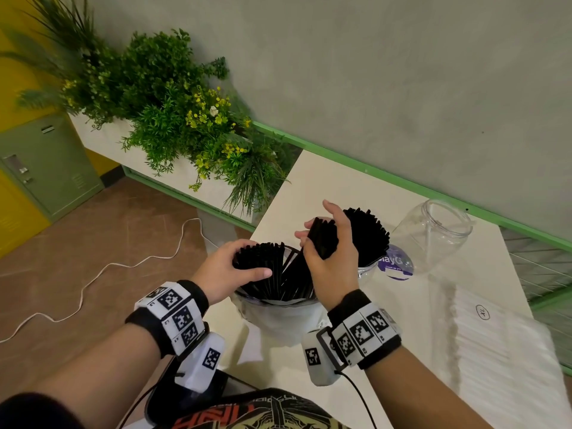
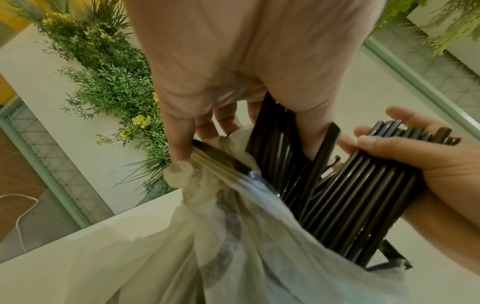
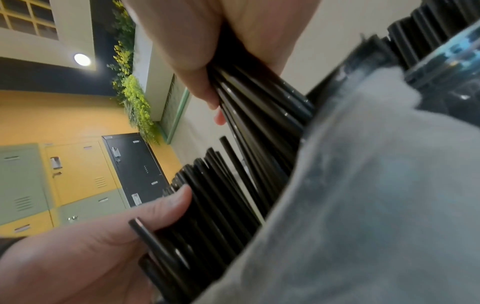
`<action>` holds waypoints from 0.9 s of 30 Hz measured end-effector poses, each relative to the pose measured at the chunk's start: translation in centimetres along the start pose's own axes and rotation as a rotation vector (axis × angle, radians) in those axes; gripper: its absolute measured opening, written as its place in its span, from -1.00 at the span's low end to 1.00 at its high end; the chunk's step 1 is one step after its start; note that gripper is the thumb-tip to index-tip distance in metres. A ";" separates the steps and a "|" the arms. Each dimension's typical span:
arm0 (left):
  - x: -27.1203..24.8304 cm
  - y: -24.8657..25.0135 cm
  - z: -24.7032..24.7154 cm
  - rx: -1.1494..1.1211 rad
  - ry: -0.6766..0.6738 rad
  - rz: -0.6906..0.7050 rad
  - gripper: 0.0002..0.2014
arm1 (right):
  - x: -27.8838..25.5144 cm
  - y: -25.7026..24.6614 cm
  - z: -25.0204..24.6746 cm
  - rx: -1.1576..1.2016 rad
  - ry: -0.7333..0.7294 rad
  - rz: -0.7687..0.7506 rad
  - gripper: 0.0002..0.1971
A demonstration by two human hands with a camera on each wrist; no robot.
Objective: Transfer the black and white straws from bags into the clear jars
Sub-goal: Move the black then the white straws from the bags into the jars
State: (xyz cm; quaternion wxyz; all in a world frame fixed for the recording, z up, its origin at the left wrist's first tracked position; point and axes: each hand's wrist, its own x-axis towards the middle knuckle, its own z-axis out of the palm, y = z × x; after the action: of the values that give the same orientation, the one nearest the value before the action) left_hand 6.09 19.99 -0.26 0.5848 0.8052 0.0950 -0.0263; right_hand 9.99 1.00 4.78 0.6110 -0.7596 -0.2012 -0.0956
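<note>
A thin white plastic bag (image 1: 278, 317) stands at the near left of the white table (image 1: 340, 187), full of black straws (image 1: 288, 280). My left hand (image 1: 244, 267) grips a bunch of these straws at the bag's left side; in the left wrist view its thumb (image 2: 182, 144) also pinches the bag's rim (image 2: 215, 164). My right hand (image 1: 322, 239) is curled round a second bunch (image 2: 363, 185) at the bag's right side. Just behind it a clear jar (image 1: 366, 269) holds a fan of black straws (image 1: 368, 233). An empty clear jar (image 1: 433, 233) stands further right.
A packet of white straws (image 1: 501, 351) lies at the table's right front. A purple round label (image 1: 399, 263) sits between the two jars. A planter with green plants (image 1: 173, 119) stands beyond the table's left edge. A white cable (image 1: 93, 280) lies on the floor.
</note>
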 end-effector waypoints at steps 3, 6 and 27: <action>0.2 -0.1 0.0 0.020 -0.004 0.002 -0.22 | 0.7 -0.6 -0.4 -0.005 0.022 -0.041 -0.56; 0.3 -0.2 0.0 0.052 0.000 -0.003 -0.25 | 1.6 -2.1 -1.1 0.062 0.035 -0.038 -0.63; 1.4 0.6 0.1 0.095 -0.005 -0.017 -0.37 | 6.6 -7.6 -8.9 0.307 0.354 -0.057 -0.62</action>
State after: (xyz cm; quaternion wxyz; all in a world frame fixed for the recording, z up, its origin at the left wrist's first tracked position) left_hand 7.55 19.89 0.05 0.5460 0.8310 0.0991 -0.0379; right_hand 13.63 -5.01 16.26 0.7422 -0.6232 -0.1242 -0.2128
